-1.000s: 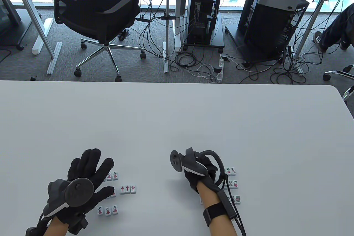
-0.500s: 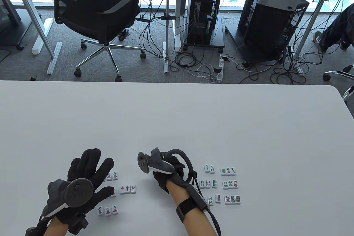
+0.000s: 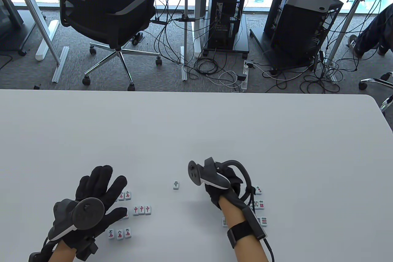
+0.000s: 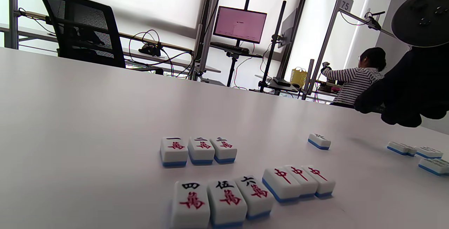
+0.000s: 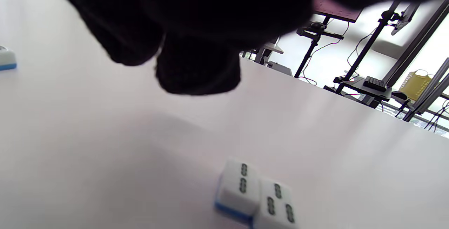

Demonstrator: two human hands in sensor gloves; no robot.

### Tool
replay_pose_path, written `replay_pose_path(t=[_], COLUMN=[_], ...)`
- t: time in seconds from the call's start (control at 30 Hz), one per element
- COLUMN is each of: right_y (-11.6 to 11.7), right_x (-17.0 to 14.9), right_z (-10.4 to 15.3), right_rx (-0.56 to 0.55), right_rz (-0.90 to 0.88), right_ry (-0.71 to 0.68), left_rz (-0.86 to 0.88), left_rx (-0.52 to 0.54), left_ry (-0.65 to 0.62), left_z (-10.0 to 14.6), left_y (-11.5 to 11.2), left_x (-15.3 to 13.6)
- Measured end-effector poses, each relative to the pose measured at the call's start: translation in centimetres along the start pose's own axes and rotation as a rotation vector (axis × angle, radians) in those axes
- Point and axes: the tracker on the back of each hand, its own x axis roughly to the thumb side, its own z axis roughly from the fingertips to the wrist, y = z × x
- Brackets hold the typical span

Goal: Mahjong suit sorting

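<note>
Right hand [image 3: 222, 186] hides bamboo tiles [image 3: 225, 221].

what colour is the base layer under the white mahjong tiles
Blue: each white mahjong tile has a thin blue base, clearest in the left wrist view.

An office-like lab: a swivel chair [image 3: 107, 19], computer towers [image 3: 225, 19], tangled floor cables [image 3: 212, 68] and a monitor [image 4: 240, 24] on stands.

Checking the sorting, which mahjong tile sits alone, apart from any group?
The single white blue-backed mahjong tile, lying between the red-character triplet and the right hand; every other tile touches neighbours.
</note>
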Motion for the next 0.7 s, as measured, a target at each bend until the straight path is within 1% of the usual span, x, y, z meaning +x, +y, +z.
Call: replay_pose_path(t=[0.07,0.13,0.27,0.33,0.43,0.53,0.6,0.7], right_y=[1.3,2.4,3.9,4.2,4.5,5.1,5.0,5.1], right_x=[-1.4,-2.4,-3.5,-3.5,-3.0,-2.2,-1.9,-1.7], right_z=[0.5,0.8,1.1,1.0,0.7,0.3,0.3,-0.2], right_rx=[0.023,0.071,0.084,0.101,0.098,0.153,0.127,0.139], right_rz=[0.077,0.103,0.064,0.057,0.067,0.095,0.118,0.119], right_ry=[0.002,0.021,0.027,0.024,0.013,0.017,0.021,0.023], left_rz=[0.000,0.002,0.000,-0.001,-0.005,-0.003,0.001,0.005], left_rx=[0.001,0.002,-0.001,-0.003,-0.007,-0.013,-0.015,-0.019], left_ry=[0.000,0.000,0.002,0.003,0.004,0.009,0.013,0.016], left_z=[0.0,0.0,0.0,0.0,-0.1,-0.1,-0.1,-0.2], left_y=[0.0,0.0,0.0,0.0,0.0,-0.1,-0.1,-0.1], left_x=[0.0,0.0,0.0,0.0,0.0,-0.1,-0.1,-0.2])
